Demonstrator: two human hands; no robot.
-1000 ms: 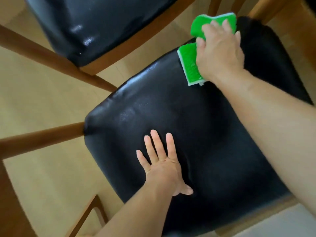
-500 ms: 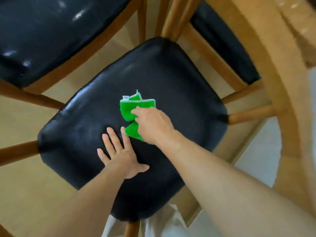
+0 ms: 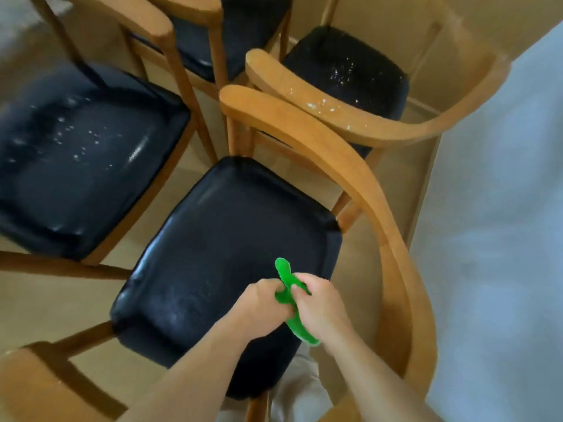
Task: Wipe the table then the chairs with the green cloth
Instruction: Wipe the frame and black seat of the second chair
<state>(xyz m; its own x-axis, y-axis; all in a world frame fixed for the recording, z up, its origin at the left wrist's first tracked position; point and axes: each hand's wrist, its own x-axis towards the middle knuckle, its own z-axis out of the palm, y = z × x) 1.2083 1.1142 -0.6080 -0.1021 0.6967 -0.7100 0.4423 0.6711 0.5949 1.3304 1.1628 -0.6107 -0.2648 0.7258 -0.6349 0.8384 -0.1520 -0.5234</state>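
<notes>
While our left hand and right hand met above the glossy black padded seat of the curved-backed wooden chair, both curled tightly around the bunched, soft bright green cloth, gripping it between them.

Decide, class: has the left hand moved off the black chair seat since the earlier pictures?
Yes. The left hand has lifted off the black seat and now grips the green cloth together with the right hand.
</notes>
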